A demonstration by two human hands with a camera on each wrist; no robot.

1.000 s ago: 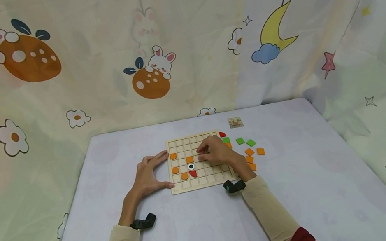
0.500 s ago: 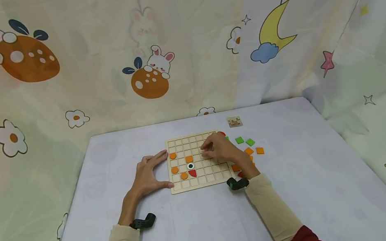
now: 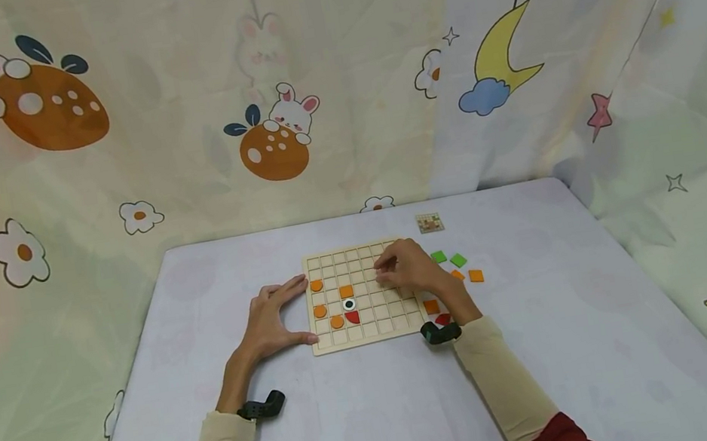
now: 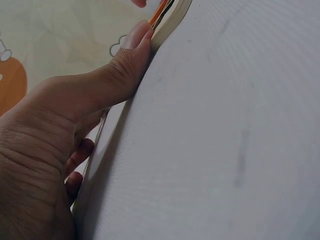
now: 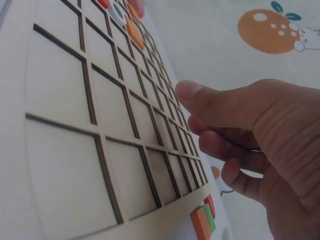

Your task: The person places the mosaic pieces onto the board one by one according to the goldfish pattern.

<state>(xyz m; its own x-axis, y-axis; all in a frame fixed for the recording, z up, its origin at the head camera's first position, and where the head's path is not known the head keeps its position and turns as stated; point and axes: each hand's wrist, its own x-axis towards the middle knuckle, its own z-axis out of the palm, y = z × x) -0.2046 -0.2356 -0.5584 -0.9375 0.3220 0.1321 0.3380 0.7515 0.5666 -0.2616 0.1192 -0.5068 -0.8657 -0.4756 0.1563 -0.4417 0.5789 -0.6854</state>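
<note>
A pale wooden grid board (image 3: 376,328) lies on the table. Toward its left side sit several orange discs (image 3: 320,311), an orange square tile (image 3: 347,291), a white disc with a black centre (image 3: 348,304) and a red rounded piece (image 3: 352,317). My left hand (image 3: 270,323) spans the board's left edge, fingers and thumb spread apart; in the left wrist view the thumb (image 4: 117,72) presses on the rim. Over the board's right part hovers my right hand (image 3: 412,269), its fingers loosely bent. Nothing shows between its thumb and fingers (image 5: 220,150) in the right wrist view.
Right of the board lie green tiles (image 3: 458,260), orange tiles (image 3: 475,276) and a red piece (image 3: 442,320), some hidden by the right hand. A small patterned card (image 3: 430,223) lies behind them. A printed cloth (image 3: 188,123) hangs beyond the table.
My right hand has shifted to the right across the board, covering more of the loose tiles beside it. The left hand and the pieces on the board stay put.
</note>
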